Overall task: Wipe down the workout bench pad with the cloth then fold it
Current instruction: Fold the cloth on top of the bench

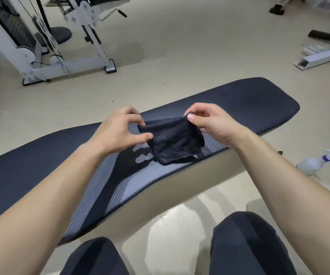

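Note:
A long dark workout bench pad (239,104) runs across the view from lower left to upper right. A small dark cloth (175,142) hangs just above its middle, doubled over, its lower edge touching the pad. My left hand (118,130) pinches the cloth's left upper corner between thumb and fingers. My right hand (213,124) pinches the right upper corner, thumb on top. Both forearms reach in from the bottom of the view.
A white spray bottle (317,162) lies on the floor at the right, beyond the pad's near edge. A white cable machine (47,42) stands at the back left, and another machine's white frame (319,54) at the back right. My knees in dark trousers (245,241) are at the bottom.

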The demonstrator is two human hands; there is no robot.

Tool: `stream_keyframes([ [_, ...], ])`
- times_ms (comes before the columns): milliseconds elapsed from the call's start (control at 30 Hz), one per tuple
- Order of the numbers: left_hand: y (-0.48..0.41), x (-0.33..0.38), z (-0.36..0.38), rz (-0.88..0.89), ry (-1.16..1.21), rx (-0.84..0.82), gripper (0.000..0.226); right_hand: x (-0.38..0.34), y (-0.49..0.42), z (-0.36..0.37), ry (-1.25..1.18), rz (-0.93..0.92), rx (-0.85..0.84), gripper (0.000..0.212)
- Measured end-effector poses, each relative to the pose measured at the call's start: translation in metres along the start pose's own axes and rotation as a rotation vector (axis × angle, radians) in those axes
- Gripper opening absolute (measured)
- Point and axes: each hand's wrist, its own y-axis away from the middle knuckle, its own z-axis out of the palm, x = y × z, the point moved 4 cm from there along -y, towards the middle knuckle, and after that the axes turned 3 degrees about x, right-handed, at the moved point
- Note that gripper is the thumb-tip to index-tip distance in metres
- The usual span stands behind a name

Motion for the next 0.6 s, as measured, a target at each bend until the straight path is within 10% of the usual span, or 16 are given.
stream_keyframes([
  [367, -0.033, 0.134, 0.044, 0.030, 0.707, -0.044, 0.025, 0.021, 0.094, -0.073, -0.017, 0.044, 0.660, 0.023],
  [600, -0.029, 0.262, 0.172, -0.271, 1.149, -0.430, 0.031, 0.094, 0.238, -0.127, -0.618, 0.223, 0.699, 0.032],
])
